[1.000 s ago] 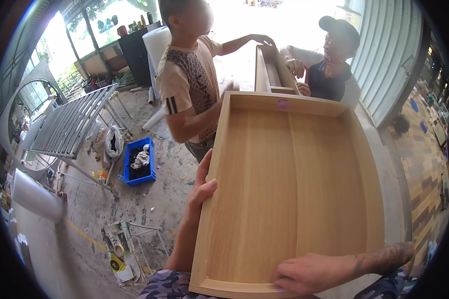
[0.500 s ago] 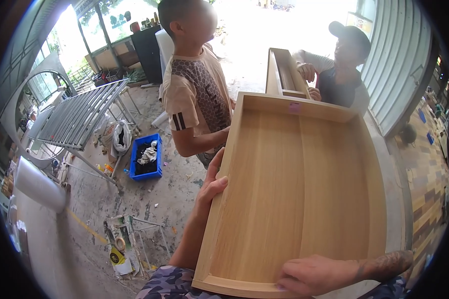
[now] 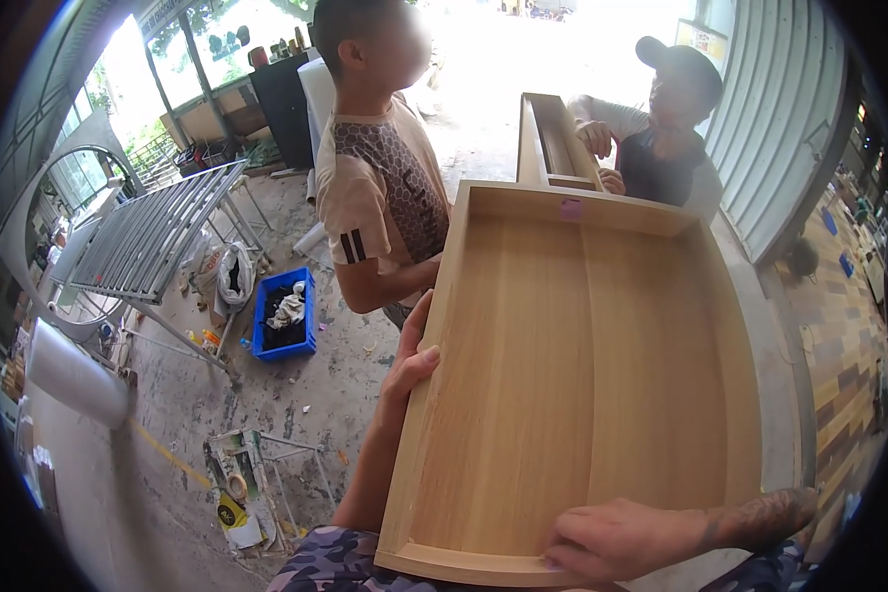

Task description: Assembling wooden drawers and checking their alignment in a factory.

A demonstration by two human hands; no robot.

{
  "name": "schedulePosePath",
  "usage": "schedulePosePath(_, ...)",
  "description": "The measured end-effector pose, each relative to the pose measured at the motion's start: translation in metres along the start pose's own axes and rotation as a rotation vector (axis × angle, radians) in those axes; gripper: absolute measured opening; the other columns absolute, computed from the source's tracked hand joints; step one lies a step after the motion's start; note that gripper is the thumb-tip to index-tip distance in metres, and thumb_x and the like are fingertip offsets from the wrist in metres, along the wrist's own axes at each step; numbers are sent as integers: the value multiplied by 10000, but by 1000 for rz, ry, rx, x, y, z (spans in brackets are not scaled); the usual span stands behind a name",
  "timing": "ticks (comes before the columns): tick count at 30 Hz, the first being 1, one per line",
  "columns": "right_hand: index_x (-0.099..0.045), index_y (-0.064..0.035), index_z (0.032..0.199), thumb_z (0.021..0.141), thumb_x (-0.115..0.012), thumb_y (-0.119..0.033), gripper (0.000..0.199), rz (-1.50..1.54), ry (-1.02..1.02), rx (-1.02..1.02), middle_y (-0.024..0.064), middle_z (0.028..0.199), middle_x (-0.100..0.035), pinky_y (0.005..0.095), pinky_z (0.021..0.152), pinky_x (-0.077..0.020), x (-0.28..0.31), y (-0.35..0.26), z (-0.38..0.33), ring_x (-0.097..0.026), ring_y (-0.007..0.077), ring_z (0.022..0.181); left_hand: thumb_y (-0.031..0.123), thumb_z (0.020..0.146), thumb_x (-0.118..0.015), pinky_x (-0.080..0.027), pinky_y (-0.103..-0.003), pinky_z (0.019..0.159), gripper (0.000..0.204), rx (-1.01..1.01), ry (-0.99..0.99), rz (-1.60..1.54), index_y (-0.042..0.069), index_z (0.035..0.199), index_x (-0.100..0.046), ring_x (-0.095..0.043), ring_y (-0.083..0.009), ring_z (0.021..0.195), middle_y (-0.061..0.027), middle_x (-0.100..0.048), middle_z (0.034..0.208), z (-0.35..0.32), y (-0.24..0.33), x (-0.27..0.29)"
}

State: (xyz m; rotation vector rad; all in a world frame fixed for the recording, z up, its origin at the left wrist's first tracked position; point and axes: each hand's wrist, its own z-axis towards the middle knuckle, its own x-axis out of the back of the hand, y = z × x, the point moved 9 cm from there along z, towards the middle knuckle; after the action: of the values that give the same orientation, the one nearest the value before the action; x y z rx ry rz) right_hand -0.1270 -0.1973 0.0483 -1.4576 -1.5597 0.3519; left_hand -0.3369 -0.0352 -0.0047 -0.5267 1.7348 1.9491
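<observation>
A shallow wooden drawer [image 3: 523, 375] in light brown is held in front of me, its inside facing up. My left hand [image 3: 409, 363] grips its left wall, the thumb against the rim and the other fingers mostly out of sight behind the wall. At the near edge, my right hand [image 3: 612, 536] is curled over the front wall, some fingertips hidden. A small pinkish sticker [image 3: 571, 209] marks the far inner wall.
One person [image 3: 390, 187] stands left of the drawer, another [image 3: 671, 138] beyond it beside a narrower wooden box [image 3: 553, 138]. On the floor at left are a blue crate [image 3: 284, 345], a metal rack [image 3: 153, 237] and a plastic-wrapped roll [image 3: 74, 373]. Corrugated metal [image 3: 784, 118] rises at right.
The drawer and the scene around it sit slightly further left in the picture. Both my hands keep the same hold on the drawer.
</observation>
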Motion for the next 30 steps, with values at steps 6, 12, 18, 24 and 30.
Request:
schedulePosePath(6,-642,-53,1089,1051,-601,-320,273,-9,-2,-15,192,1031,-692,458,835,-574,0,-2,-3,-687,401,971,328,838,-680,-297,-446,1241,958,-20,-25,16,83,1661,-254,-361,-309,1523,-160,-336,1662,2,0,0)
schedulePosePath(12,-623,-25,1031,1023,-609,-268,244,3,129,58,232,991,-675,491,831,-549,9,-5,-5,-665,436,962,330,834,-686,-294,-449,1241,958,-8,-12,20,86,1658,-263,-358,-311,1524,-155,-340,1661,2,-4,6)
schedulePosePath(18,-653,-56,1115,1051,-590,-318,278,3,-14,-54,199,1062,-693,455,894,-562,1,6,0,-681,395,1027,326,834,-684,-278,-448,1249,957,5,14,0,86,1659,-263,-345,-304,1533,-150,-344,1662,-1,-2,3)
schedulePosePath(24,-666,-57,1115,1049,-589,-325,287,11,31,-30,199,1069,-697,453,897,-561,0,9,-2,-680,396,1030,310,838,-666,-245,-449,1269,949,-2,8,-9,73,1659,-256,-317,-301,1554,-147,-329,1675,-3,1,-2)
schedulePosePath(30,-676,-64,1117,1042,-602,-322,279,31,40,-73,197,1079,-699,450,902,-561,2,7,-4,-680,395,1038,312,836,-665,-257,-445,1263,942,12,11,-5,76,1657,-267,-328,-298,1548,-147,-333,1672,-1,1,-5)
